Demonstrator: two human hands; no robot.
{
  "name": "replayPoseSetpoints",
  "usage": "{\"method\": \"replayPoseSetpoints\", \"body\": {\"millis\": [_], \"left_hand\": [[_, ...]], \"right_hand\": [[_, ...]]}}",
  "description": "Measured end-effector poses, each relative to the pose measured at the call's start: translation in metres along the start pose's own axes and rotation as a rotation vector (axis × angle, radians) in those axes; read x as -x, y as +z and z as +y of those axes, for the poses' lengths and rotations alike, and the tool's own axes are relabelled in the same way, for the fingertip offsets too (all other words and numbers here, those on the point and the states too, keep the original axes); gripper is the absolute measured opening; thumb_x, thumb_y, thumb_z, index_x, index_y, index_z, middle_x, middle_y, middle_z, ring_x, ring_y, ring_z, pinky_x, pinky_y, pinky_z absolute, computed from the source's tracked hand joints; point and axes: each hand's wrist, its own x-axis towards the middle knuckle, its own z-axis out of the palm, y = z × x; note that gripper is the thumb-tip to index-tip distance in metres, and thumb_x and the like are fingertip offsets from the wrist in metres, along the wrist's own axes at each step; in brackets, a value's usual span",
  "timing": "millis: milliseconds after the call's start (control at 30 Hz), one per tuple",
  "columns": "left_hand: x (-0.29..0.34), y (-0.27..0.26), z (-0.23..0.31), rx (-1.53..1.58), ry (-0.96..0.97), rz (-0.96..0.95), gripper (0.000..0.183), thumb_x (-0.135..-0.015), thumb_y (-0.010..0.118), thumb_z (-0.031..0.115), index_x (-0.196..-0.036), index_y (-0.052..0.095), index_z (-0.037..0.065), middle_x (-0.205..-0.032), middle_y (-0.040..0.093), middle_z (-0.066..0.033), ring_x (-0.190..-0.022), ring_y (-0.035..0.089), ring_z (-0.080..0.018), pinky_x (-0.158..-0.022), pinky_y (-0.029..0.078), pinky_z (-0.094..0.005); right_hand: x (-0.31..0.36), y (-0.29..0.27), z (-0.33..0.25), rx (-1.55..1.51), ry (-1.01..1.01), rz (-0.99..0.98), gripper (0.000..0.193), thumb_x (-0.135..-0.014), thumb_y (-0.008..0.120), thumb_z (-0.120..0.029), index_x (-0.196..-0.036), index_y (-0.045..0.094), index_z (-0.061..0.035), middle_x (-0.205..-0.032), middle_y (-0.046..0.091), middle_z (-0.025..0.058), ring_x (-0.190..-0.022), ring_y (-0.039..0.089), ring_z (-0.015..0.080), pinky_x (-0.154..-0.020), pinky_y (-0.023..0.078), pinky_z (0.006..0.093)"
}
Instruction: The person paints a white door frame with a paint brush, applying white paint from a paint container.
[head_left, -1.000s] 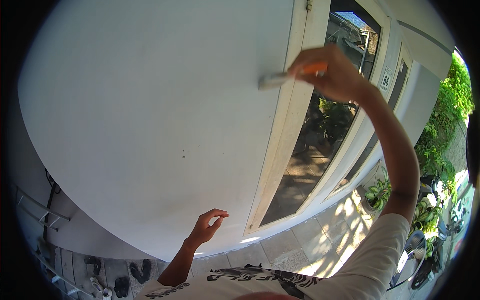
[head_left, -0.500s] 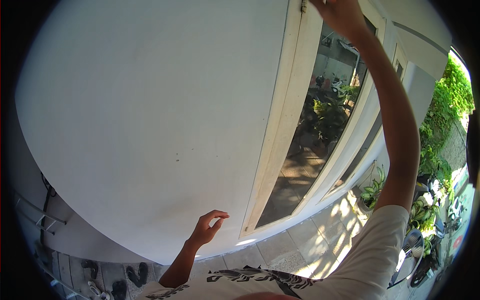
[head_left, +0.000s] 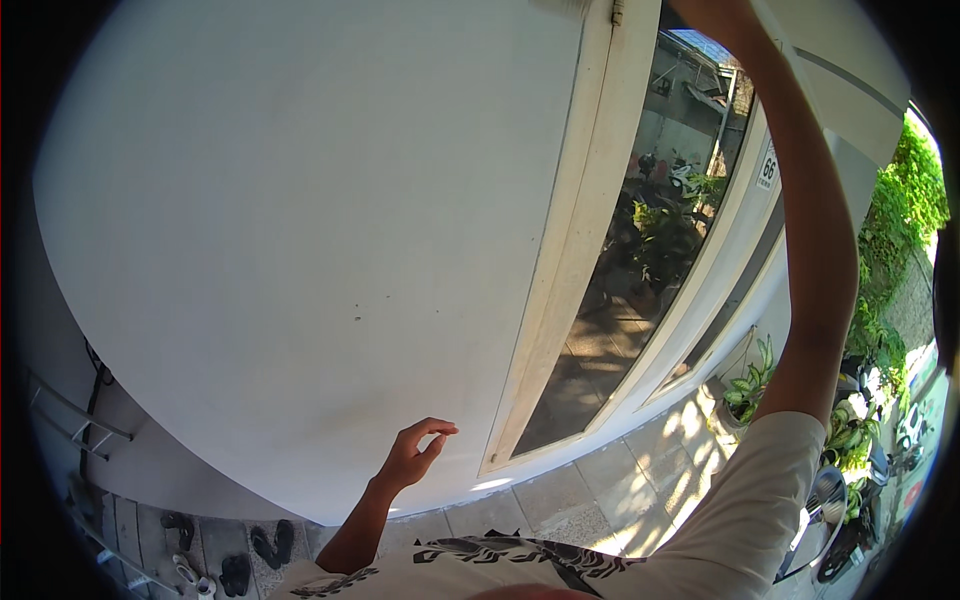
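In front of me a broad white wall (head_left: 300, 200) meets a cream door frame (head_left: 550, 270) with a glass pane (head_left: 640, 250). My left hand (head_left: 408, 455) hangs low before the wall, fingers loosely curled, thumb and fingertips slightly apart, nothing held. Up at the top edge, my right hand (head_left: 722, 18) is raised in front of the glass, its fingers cut off by the picture's border. Left of it, a pale, blurred, bristly-looking edge (head_left: 562, 6) shows against the wall top; whether my right hand holds it is hidden.
A metal hinge (head_left: 617, 12) sits on the frame. Potted plants (head_left: 745, 385) stand on the paved floor (head_left: 560, 505) at right. Dark sandals (head_left: 272, 545) lie at lower left, near a metal rack (head_left: 85, 425). Greenery (head_left: 900, 210) hangs at far right.
My right hand has moved up and to the right, partly leaving the picture. The pale bristly edge now shows at the top. My left hand stays in place.
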Motion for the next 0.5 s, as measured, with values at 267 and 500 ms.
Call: {"method": "replayPoseSetpoints", "body": {"millis": [267, 500], "left_hand": [[-0.004, 0.004, 0.002, 0.005, -0.026, -0.023, 0.017, -0.093, 0.053, 0.006, -0.108, 0.061, 0.001, -0.105, 0.068, -0.0099, -0.104, 0.064, -0.02, -0.094, 0.047, -0.0339], [-0.003, 0.002, -0.002, 0.0, -0.017, -0.031, 0.017, -0.094, 0.053, 0.007, -0.108, 0.061, 0.001, -0.104, 0.068, -0.0094, -0.103, 0.064, -0.0201, -0.093, 0.047, -0.0336]], "right_hand": [[0.012, 0.011, 0.007, 0.063, -0.196, 0.213, 0.012, -0.08, 0.072, 0.002, -0.091, 0.069, -0.0006, -0.09, 0.071, 0.0105, -0.08, 0.066, 0.0183, -0.073, 0.052, 0.029], [0.146, 0.057, -0.018, -0.176, -0.234, -0.277, 0.015, -0.078, 0.068, 0.006, -0.09, 0.069, -0.0036, -0.094, 0.07, 0.0095, -0.088, 0.07, 0.0226, -0.075, 0.057, 0.0316]]}}
